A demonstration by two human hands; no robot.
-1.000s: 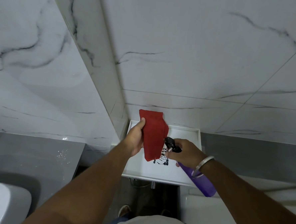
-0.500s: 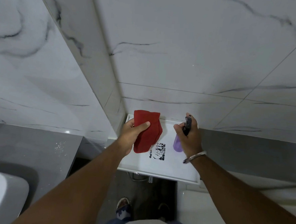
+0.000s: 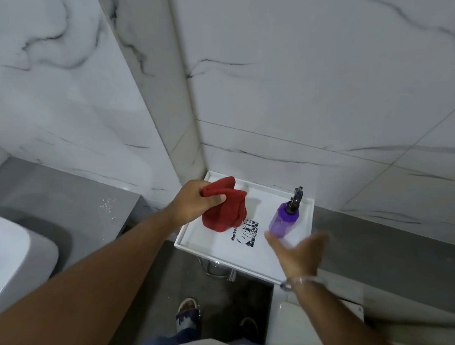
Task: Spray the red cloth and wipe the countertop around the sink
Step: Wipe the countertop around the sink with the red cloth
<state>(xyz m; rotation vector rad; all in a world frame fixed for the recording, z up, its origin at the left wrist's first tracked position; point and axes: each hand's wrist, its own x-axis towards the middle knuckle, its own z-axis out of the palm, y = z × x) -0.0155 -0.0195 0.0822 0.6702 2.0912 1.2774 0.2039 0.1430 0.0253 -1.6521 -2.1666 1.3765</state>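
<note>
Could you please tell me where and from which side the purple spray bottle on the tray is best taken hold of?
Grip the purple spray bottle around its faceted body, below the black trigger head. It stands upright on the white tray, and its near right side looks clear, so the open right hand could probably come from there.

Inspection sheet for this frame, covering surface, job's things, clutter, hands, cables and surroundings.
Surface: white rimmed tray shelf in the wall corner, with a black printed mark.
Job's things: crumpled red cloth held over the tray; purple spray bottle with black trigger head standing on the tray.
Clutter: nothing seen.
Hands: left hand in a closed grip on the cloth; right hand open, blurred, just clear of the bottle.
Cables: nothing seen.
Surroundings: white marble-veined wall tiles; grey countertop; white basin at lower left.
</note>
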